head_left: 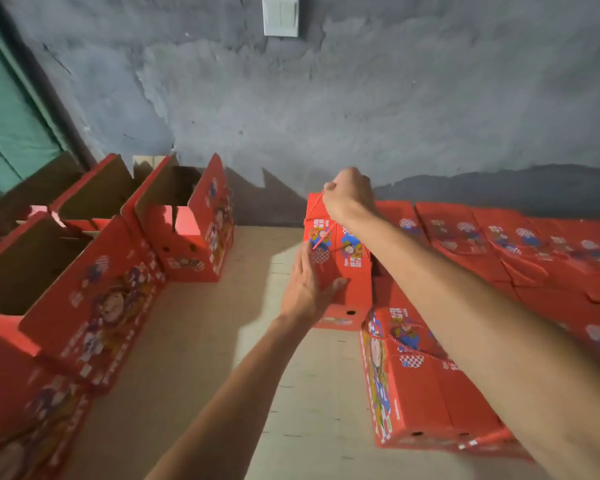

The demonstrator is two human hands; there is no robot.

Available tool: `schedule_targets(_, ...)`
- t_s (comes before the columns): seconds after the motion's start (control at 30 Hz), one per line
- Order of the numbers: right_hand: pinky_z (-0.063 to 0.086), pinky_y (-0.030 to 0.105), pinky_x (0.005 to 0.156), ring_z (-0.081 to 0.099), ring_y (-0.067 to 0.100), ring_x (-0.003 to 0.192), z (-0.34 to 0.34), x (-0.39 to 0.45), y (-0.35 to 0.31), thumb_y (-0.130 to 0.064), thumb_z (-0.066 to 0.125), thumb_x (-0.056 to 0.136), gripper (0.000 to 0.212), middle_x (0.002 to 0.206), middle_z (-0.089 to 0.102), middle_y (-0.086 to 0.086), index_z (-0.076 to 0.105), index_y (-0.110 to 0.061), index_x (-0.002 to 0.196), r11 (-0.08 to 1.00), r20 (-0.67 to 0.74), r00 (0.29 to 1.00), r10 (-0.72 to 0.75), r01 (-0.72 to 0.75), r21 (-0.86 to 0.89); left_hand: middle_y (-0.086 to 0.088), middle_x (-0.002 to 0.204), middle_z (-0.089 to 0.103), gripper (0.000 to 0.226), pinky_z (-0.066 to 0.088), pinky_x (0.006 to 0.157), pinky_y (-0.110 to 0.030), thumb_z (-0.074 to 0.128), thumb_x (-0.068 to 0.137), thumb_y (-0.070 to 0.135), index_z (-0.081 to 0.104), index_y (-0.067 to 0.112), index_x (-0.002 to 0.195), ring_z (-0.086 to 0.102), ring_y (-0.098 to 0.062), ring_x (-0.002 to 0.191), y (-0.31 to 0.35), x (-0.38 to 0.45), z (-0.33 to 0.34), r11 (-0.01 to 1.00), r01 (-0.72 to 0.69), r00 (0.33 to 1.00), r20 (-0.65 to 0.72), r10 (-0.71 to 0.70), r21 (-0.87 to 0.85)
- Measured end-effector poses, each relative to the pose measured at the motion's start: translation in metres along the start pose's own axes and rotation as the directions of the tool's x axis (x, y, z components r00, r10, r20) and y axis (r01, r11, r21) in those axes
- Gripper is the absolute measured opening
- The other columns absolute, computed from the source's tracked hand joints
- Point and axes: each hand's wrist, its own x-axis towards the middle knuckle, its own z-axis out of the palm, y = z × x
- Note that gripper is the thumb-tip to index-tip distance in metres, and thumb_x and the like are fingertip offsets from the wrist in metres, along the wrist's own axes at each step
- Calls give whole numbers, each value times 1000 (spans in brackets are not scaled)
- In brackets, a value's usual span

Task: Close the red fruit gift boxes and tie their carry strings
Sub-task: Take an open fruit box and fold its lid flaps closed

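Both my forearms reach in from the bottom edge toward one closed red box (340, 271) standing on a cardboard sheet (201, 358); that box is my landmark. Left of it stand open boxes (184, 230), flaps up and unclosed. My left hand (309, 285) lies flat against the box's left face, fingers straight, thumb across the front, steadying it and gripping nothing. Above the box, my right hand (347, 197) is curled into a fist, pinching the red-and-white string (321, 233), which runs taut down to the lid. Right of the box lie rows of finished boxes (499, 244), one nearer with its string tied.

I judge the risks to be these: pulling hard could tear the string's hole or lift the light box, and if my flat palm slides, the box may tip toward the finished ones.

Beneath everything, the cardboard looks smooth. Behind the box rises a rough grey wall (326, 98) with a white switch plate (280, 15); far left is something green (7, 116).
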Motion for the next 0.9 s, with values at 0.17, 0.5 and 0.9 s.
schedule_targets(0.17,50,36,85,64,39,116,7,56,21,-22,58,98,24,125,65,21,65,-4,113,1000,-61,998,25,-25,12,-21,159,27,103,26,123,-44,74,91,41,10,-3,159,25,-32,151,-10,55,24,996,-83,997,2,83,18)
schedule_targets(0.5,37,36,74,58,40,99,57,88,85,-5,49,95,10,106,68,21,56,-11,91,998,-90,994,-68,70,10,-23,164,23,84,-1,127,-41,50,103,50,20,-7,156,6,-35,156,-40,128,66,932,-130,991,52,119,338)
schedule_targets(0.9,28,39,117,45,24,140,143,52,157,-21,40,103,44,144,59,3,55,-21,144,907,5,947,-321,309,-287,-13,169,12,67,5,126,-49,30,107,33,4,5,162,-2,-32,158,-51,136,64,587,-307,951,269,153,749)
